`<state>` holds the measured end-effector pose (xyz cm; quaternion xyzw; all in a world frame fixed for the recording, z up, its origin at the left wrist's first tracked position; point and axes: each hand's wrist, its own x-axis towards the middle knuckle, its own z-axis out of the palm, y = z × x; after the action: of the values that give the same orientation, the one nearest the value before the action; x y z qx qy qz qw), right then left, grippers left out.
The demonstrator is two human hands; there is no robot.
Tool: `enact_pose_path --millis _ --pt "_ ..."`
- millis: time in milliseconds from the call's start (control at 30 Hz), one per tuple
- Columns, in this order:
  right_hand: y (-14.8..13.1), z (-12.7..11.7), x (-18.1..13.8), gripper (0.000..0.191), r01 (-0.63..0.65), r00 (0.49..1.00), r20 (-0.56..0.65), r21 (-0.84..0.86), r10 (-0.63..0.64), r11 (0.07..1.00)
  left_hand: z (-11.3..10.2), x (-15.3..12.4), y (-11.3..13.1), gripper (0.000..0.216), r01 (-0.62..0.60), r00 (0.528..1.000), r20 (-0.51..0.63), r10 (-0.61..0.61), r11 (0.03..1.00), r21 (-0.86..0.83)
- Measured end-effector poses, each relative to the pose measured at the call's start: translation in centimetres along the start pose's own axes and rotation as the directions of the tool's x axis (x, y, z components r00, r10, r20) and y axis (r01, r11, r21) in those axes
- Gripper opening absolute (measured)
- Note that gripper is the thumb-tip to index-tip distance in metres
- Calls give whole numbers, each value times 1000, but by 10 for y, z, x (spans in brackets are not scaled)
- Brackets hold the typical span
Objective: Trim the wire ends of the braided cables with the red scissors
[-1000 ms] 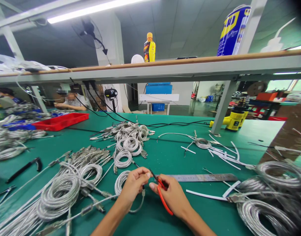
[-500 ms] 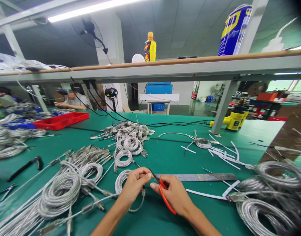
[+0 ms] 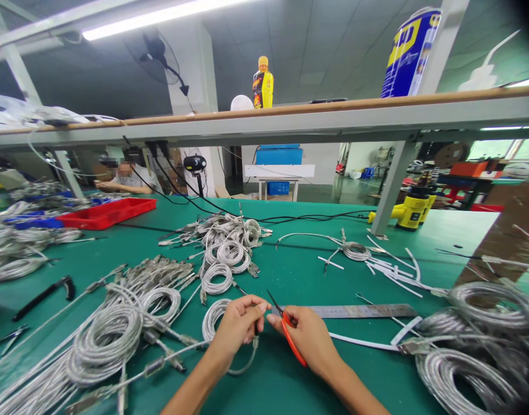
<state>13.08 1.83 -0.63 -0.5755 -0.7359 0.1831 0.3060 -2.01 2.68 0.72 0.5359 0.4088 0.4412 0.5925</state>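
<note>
My left hand (image 3: 238, 325) is closed in a pinch on the end of a clear-jacketed silver cable (image 3: 246, 368). Below the fingers this cable bends in a short loop, and a small coil (image 3: 210, 320) lies partly behind the hand. My right hand (image 3: 310, 337) is wrapped around red-handled scissors (image 3: 293, 341). Their dark pointed tip rises up and left, just right of my left fingertips and apart from them. The wire tip between my left fingers is too small to make out. A steel ruler (image 3: 363, 311) lies beyond my right hand.
Coiled cables lie in piles at left (image 3: 104, 340), centre (image 3: 230, 248) and right (image 3: 467, 374). White tubing pieces (image 3: 389, 271) are scattered at right. A red tray (image 3: 109, 213) stands far left, and a shelf (image 3: 264, 124) spans above. Another person (image 3: 130, 176) sits beyond.
The scissors have moved slightly away from my left fingers, and their dark tip now stands free. My left hand still pinches the cable.
</note>
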Motion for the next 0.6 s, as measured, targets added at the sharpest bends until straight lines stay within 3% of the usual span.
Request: enact_pose_path --millis 200,300,400,467,600 --pt "5 -36 2 21 33 979 204 -106 -10 994 -5 1 -4 25 67 998 -20 -68 997 -47" --pt "2 -58 -3 14 41 940 339 -212 34 976 -6 1 -6 26 71 996 -48 -70 997 8" --pt "-2 -72 -4 5 17 887 454 -210 82 977 -4 2 -7 26 40 997 -73 -37 999 33" --pt "0 -73 0 7 -25 909 400 -225 116 974 -2 2 -7 25 11 996 -85 -9 1000 25" --pt "19 -61 13 12 6 995 94 -347 28 938 4 -1 -5 27 81 996 -27 -82 996 -44"
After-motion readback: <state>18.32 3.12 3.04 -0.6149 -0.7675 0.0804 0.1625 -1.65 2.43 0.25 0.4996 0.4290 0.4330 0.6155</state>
